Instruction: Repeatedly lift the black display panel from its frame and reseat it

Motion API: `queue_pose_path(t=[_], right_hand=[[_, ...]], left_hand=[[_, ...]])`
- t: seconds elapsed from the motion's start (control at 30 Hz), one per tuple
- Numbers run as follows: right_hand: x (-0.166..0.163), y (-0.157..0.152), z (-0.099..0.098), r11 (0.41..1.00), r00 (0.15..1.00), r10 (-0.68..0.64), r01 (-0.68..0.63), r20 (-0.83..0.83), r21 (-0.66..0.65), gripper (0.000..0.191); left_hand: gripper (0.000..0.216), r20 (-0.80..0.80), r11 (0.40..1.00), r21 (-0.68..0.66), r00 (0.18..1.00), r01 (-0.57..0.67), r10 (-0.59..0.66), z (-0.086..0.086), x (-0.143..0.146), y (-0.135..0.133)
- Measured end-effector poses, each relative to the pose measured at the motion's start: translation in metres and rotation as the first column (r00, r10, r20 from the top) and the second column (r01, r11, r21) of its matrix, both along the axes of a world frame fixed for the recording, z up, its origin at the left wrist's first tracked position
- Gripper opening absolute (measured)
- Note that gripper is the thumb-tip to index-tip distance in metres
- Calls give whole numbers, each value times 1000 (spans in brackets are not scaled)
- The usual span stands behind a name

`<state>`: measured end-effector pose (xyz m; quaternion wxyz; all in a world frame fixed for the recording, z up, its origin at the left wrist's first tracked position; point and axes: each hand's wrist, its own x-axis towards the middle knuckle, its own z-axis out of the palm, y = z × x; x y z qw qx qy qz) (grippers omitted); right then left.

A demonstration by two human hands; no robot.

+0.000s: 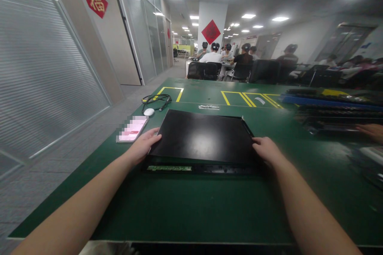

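A flat black screen panel [197, 133] lies over a thin black frame, its near edge slightly apart from it. Along the near side, the frame [227, 168] shows below the panel, with a narrow green circuit board [170, 168] at its left part. My left hand [146, 142] is closed on the panel's left edge, thumb on top. At the opposite side, my right hand [265, 147] grips the right edge, its fingers curled and partly hidden; whether it also touches the frame I cannot tell.
On the green table [191, 211], a phone [133, 128], a white oval object [149, 112] and a coiled black cable [156, 101] lie at left. Blurred stacked black parts [326, 117] stand at right, near another person's hand [371, 130]. People sit farther back.
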<state>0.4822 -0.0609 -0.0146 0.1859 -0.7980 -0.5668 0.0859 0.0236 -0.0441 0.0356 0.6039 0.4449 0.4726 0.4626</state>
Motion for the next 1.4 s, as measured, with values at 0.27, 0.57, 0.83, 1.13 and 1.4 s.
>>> queue_pose_path(t=[0.27,0.57,0.83,1.13,1.4], right_hand=[[5,2,-2,997,964,-80,81,-253,-10,52],[4,1,-1,992,910,-117,128,-397,1,50],[-1,-3,4,991,906,-130,135,-404,-16,48],[1,-1,3,992,925,-120,127,-361,-5,46],[7,1,-3,995,935,-81,93,-346,19,45]], left_hand=[[44,-1,1000,-7,1000,-8,8,2,1,-2],[43,-3,1000,-4,1000,-4,4,-3,0,1],[41,-10,1000,6,1000,-28,28,-5,-2,3],[37,-53,999,-2,997,-49,48,-3,0,2],[41,-41,998,-11,997,-59,58,-3,0,2]])
